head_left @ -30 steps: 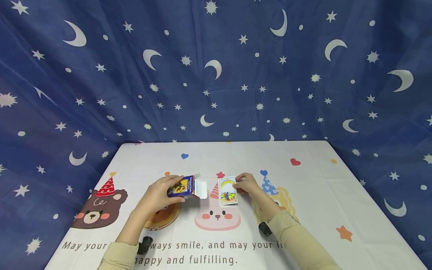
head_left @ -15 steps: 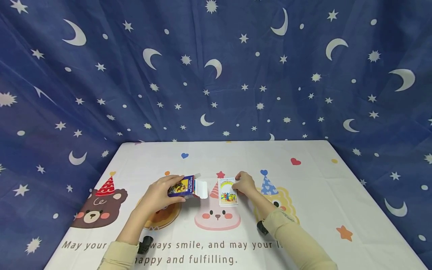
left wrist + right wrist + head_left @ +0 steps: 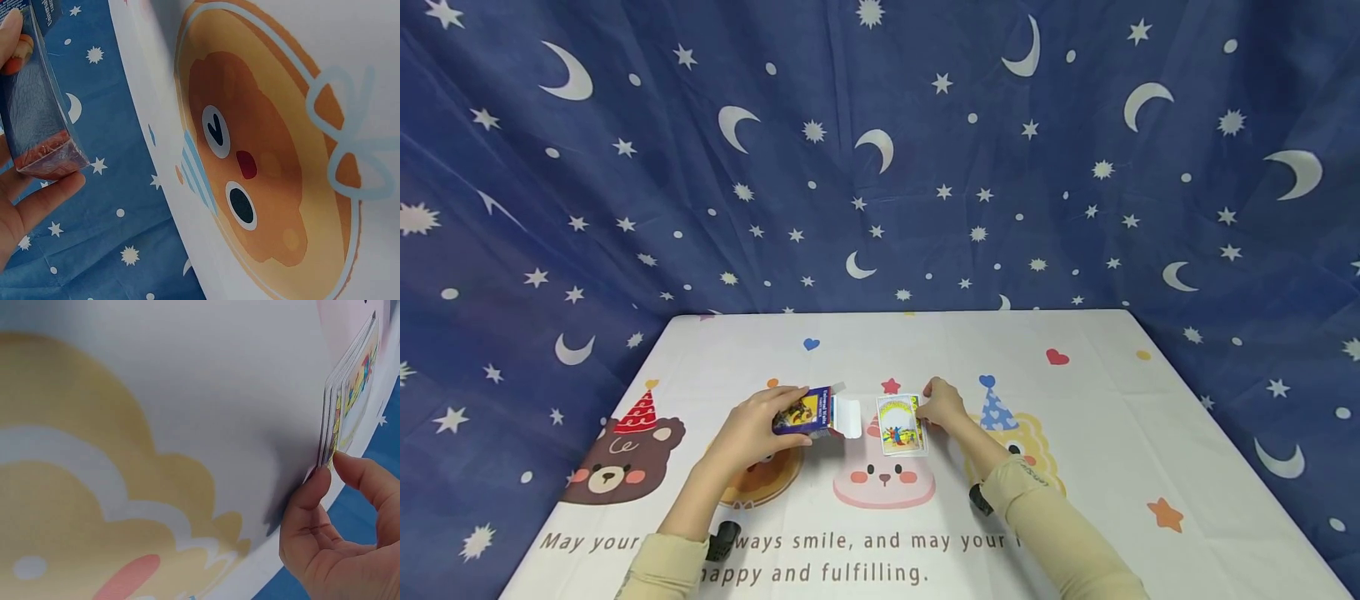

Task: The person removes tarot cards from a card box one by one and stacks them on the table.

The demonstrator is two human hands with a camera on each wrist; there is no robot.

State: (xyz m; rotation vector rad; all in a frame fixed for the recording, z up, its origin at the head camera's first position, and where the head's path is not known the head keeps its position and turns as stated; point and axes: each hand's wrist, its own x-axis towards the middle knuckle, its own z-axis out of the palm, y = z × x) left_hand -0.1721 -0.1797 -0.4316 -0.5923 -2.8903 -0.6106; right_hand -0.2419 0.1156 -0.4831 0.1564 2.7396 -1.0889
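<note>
My left hand (image 3: pixel 751 429) grips a dark blue card box (image 3: pixel 805 412), fingers over one side and thumb along the other. The box's white end flap (image 3: pixel 847 418) stands open towards the right. In the left wrist view the far end of the box (image 3: pixel 47 119) has a clear wrapper and a red band. My right hand (image 3: pixel 946 410) pinches a few picture cards (image 3: pixel 898 427) at their right edge between thumb and finger. The top card has slid left, baring a strip of the card below. In the right wrist view the cards (image 3: pixel 350 387) show as a thin, slightly spread stack.
A white tablecloth (image 3: pixel 1075 467) printed with cartoon animals and lettering covers the table. Behind it hangs a dark blue curtain (image 3: pixel 925 158) with moons and stars. Black wrist devices (image 3: pixel 722 542) sit below both hands.
The top card has shifted left over the one beneath, which now shows along the right side. My right hand first slid slightly inward with its forearm; my left hand and the box barely move.
</note>
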